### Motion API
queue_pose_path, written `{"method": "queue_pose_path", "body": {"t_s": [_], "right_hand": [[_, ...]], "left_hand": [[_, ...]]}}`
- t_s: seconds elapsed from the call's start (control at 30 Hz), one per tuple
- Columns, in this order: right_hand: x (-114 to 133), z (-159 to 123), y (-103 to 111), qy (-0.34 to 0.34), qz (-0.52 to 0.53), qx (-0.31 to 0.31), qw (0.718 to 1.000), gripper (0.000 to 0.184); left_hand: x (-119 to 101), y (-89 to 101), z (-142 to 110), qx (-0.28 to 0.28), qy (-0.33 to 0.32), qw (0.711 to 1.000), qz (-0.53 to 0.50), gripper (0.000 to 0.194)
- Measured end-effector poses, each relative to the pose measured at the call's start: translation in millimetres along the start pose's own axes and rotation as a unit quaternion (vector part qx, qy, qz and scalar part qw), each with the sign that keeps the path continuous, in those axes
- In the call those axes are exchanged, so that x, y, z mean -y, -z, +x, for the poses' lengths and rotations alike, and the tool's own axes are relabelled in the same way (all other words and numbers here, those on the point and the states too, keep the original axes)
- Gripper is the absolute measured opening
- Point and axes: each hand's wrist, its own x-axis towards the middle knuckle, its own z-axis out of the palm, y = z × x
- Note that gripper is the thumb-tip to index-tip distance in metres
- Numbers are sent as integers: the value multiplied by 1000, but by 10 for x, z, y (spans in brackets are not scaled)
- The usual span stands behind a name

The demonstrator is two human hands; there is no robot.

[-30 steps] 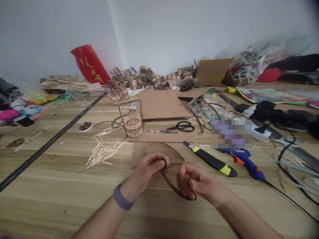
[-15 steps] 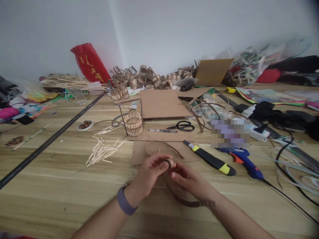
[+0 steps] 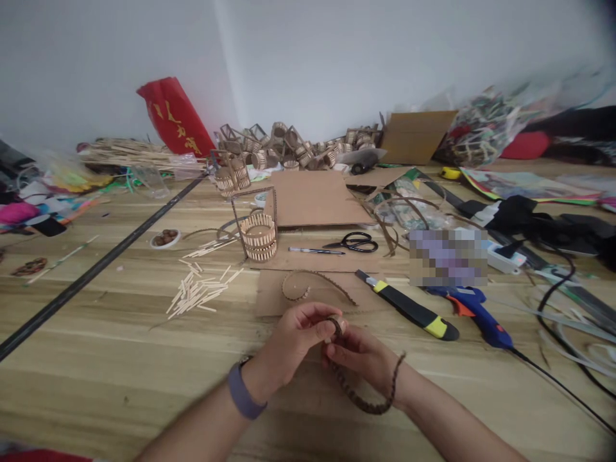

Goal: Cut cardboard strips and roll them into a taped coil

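Between the fingertips of my left hand [image 3: 301,337] and my right hand [image 3: 359,351] is a brown corrugated cardboard strip [image 3: 363,403]. One end is rolled into a small coil at the fingers, and the loose length curves below my right hand with its tip rising by the wrist. Both hands are closed on the strip. Just beyond them, a second curled strip [image 3: 317,274] rests on a cardboard sheet [image 3: 272,295]. A small basket [image 3: 260,240] of pale sticks with a tall brown handle stands further off.
To the right lie a utility knife [image 3: 409,309], black scissors [image 3: 356,242], a pen [image 3: 315,251] and a blue glue gun [image 3: 481,314] with its cord. Loose sticks [image 3: 202,292] and a white bowl of brown balls [image 3: 165,239] are at left. Several small baskets [image 3: 301,151] are heaped by the wall.
Both hands have shifted slightly right and toward me with the coil. The strip's loose end has swung up beside my right wrist.
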Motion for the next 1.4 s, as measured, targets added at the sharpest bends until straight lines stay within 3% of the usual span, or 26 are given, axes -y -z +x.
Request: {"method": "queue_pose_path", "body": {"t_s": [0.13, 0.4, 0.57, 0.83, 1.07, 1.4], "right_hand": [[12, -11, -7, -19, 15, 5, 1000, 47], [139, -99, 8, -87, -36, 22, 995, 43], [190, -114, 106, -68, -32, 41, 996, 39], [29, -70, 251, 0, 67, 67, 995, 31], [130, -42, 190, -32, 83, 85, 992, 42], [150, -112, 66, -52, 126, 56, 989, 34]], "left_hand": [[-16, 10, 3, -5, 24, 999, -20, 40], [-1, 45, -41, 26, -15, 999, 34, 45], [-43, 112, -8, 23, -48, 995, 80, 46], [-107, 222, 43, 13, -107, 973, 202, 44], [-110, 213, 4, 26, -133, 952, 273, 43], [-53, 159, 21, -17, -82, 974, 208, 51]]}}
